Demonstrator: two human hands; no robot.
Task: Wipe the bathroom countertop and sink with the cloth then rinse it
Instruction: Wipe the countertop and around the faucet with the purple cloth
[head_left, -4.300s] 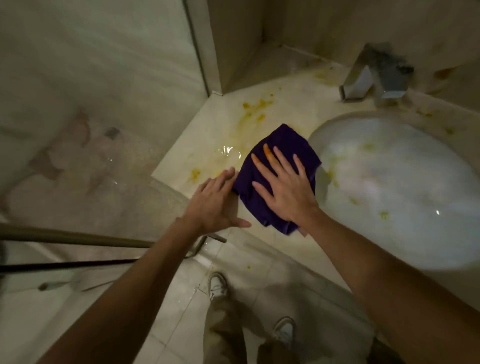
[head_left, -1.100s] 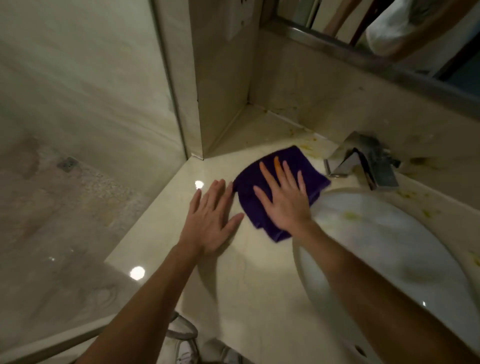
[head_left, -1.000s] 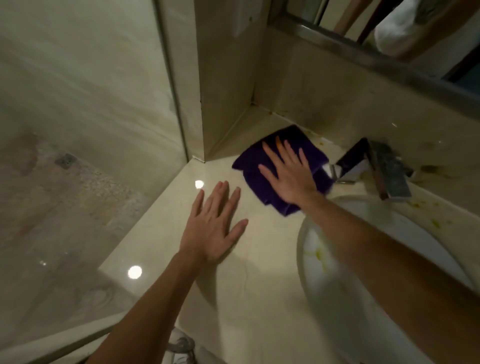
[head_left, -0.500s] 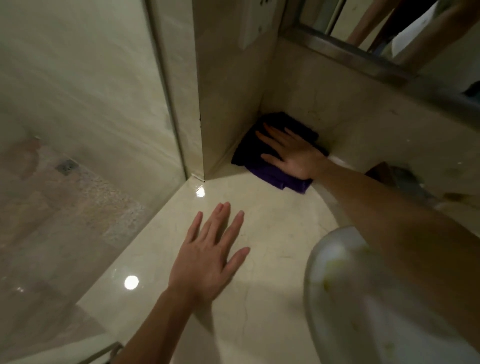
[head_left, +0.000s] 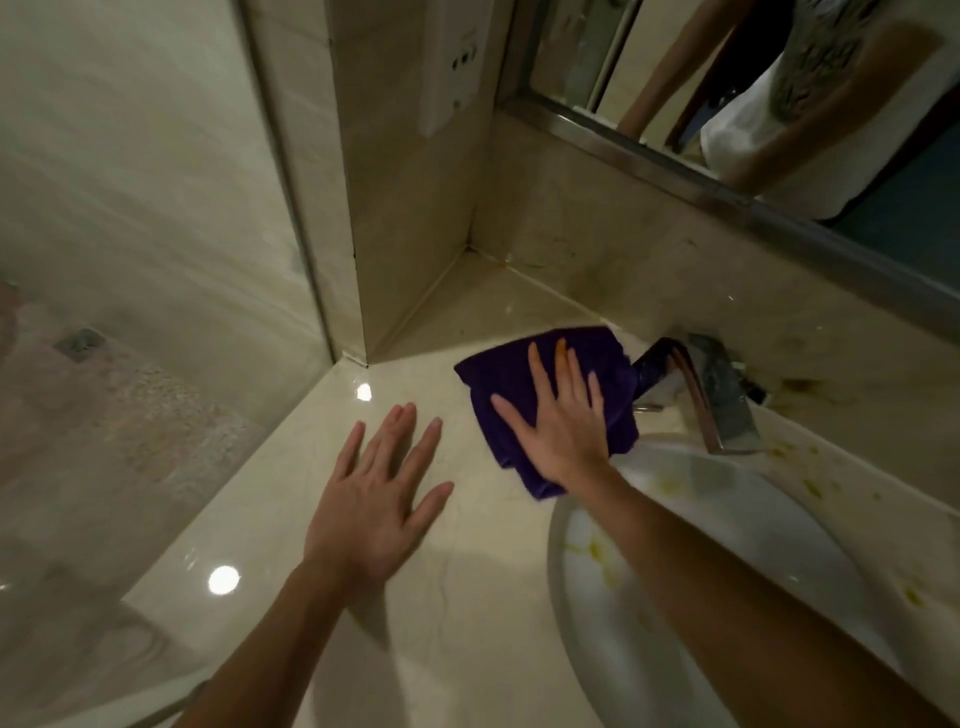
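Note:
A purple cloth (head_left: 613, 364) lies flat on the beige marble countertop (head_left: 467, 597), just left of the faucet and above the sink's rim. My right hand (head_left: 563, 415) presses down on the cloth with its fingers spread. My left hand (head_left: 376, 499) rests palm-down on the bare countertop to the cloth's left, fingers apart, holding nothing. The white oval sink (head_left: 727, 545) at the right carries yellow-orange stains inside; my right forearm crosses over its left part.
A chrome faucet (head_left: 711, 395) stands behind the sink, close to the cloth's right edge. Yellow spots (head_left: 810, 486) mark the counter right of the faucet. A wall corner (head_left: 467, 244) closes the back left, a glass shower panel (head_left: 156, 260) the left, a mirror (head_left: 779, 104) above.
My right hand has drawn the cloth back out of the far wall corner toward me and toward the faucet. My left hand stays flat on the counter.

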